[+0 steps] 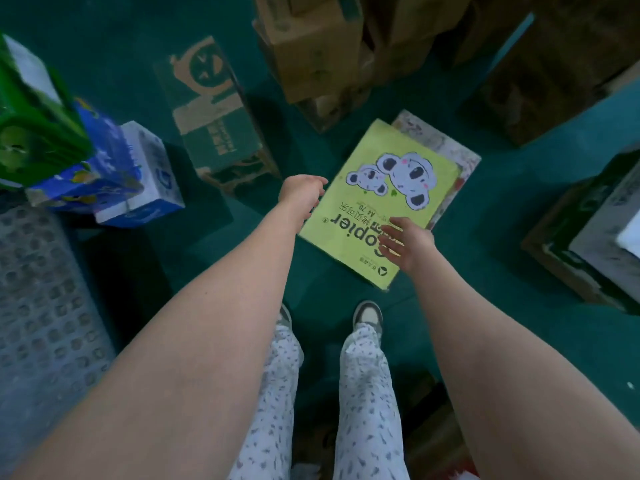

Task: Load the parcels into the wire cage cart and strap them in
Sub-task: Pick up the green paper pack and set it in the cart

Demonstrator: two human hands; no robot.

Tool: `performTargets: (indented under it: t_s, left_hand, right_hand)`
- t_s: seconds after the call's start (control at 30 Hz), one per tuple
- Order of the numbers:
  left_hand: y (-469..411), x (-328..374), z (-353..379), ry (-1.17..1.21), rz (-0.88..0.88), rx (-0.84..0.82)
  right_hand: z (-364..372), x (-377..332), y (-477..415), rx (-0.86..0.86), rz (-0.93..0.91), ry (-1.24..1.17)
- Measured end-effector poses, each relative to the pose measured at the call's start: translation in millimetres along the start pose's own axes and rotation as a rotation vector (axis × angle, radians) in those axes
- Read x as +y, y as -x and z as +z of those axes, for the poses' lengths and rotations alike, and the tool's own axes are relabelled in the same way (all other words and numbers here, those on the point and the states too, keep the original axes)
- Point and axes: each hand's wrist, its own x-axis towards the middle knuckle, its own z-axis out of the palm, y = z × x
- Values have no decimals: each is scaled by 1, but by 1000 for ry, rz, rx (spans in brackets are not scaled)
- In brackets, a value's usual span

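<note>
A yellow-green copier-paper box (pixel 374 202) with panda drawings lies on the green floor in front of my feet, on top of a white patterned box (pixel 450 150). My left hand (pixel 300 195) hovers at the box's left edge, fingers apart and curled down. My right hand (pixel 410 244) is spread over the box's near right corner; whether it touches is unclear. Neither hand grips anything. At the far left is a perforated grey surface (pixel 45 299), possibly the cart's floor.
A blue-and-white carton (pixel 138 181) and a green carton (pixel 31 126) are stacked at the left. A green-printed cardboard box (pixel 214 116) stands ahead left. Brown cartons (pixel 311 46) pile up at the top, and more boxes (pixel 588 244) sit at the right.
</note>
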Motion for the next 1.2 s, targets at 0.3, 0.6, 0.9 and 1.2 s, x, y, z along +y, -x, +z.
performTargets:
  t_s: [0.3,0.6,0.9,1.2]
  left_hand:
    - [-81,-81,55,-200,-86,-60]
    - [-161,-161,105,-365,-141,-144]
    - [-218,-216,152,-426,-136,-224]
    - [-217,-261,166,-519,-158,-385]
  right_hand:
    - [-36,78,-108,68,111,-17]
    - [-52,126,-211,223,89,125]
    - [-66,181,-292,236,197,189]
    - [-42,219,-319,186,155,-212]
